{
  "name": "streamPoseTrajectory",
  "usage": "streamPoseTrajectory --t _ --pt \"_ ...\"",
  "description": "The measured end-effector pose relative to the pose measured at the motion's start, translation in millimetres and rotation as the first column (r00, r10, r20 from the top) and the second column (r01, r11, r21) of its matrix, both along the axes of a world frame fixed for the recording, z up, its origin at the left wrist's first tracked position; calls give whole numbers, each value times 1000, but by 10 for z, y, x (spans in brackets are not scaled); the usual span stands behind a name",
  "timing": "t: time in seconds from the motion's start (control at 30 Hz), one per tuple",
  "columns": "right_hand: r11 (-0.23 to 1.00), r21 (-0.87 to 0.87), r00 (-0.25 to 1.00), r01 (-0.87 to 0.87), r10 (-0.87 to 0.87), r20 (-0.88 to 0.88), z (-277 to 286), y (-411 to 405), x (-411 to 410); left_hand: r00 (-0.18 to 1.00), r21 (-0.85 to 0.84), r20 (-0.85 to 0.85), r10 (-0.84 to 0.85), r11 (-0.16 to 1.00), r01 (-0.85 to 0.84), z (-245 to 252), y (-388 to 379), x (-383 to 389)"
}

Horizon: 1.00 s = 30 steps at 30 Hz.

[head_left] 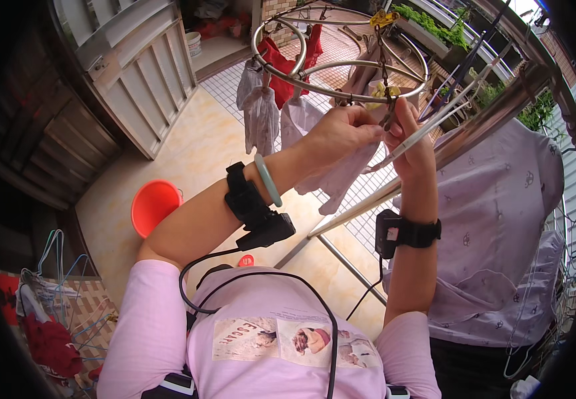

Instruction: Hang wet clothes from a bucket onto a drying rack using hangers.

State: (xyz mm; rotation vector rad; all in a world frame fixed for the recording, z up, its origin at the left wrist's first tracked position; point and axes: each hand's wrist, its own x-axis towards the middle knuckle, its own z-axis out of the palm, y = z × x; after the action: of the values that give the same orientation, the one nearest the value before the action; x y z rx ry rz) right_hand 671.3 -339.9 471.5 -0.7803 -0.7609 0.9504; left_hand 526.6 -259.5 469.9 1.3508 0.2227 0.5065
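Observation:
A round metal drying hanger point(340, 95) with clips around its ring hangs in front of me. My left hand point(350, 127) pinches a pale lavender cloth item point(335, 172), perhaps a sock, which dangles below the fingers. Just under the ring's near right edge, my right hand point(410, 137) has its fingers on a dark clip point(387, 117). Both sets of fingertips nearly meet there, and the cloth's top edge is hidden behind them. Clipped to the left side of the ring are a grey-white sock point(261, 119) and a red garment point(280, 67).
A metal rail point(487, 119) crosses at the right, with a pale patterned garment point(487, 199) hanging beneath it. On the floor at left is a red bucket point(154, 207). Wire hangers point(63, 269) hang at lower left. A metal door point(133, 75) stands beyond.

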Motion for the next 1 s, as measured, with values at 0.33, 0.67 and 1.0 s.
streamPoseTrajectory --t 0.33,0.67,1.0 --pt "996 -69 995 58 -53 79 31 -21 35 998 -7 55 33 999 -33 -60 -12 97" --pt "854 -33 816 520 -485 315 -425 -450 -40 984 486 105 142 856 -176 -242 -218 -794" --pt "693 -685 815 225 252 523 -2498 -978 -864 433 -55 -725 535 582 -811 -2778 -514 -3234"
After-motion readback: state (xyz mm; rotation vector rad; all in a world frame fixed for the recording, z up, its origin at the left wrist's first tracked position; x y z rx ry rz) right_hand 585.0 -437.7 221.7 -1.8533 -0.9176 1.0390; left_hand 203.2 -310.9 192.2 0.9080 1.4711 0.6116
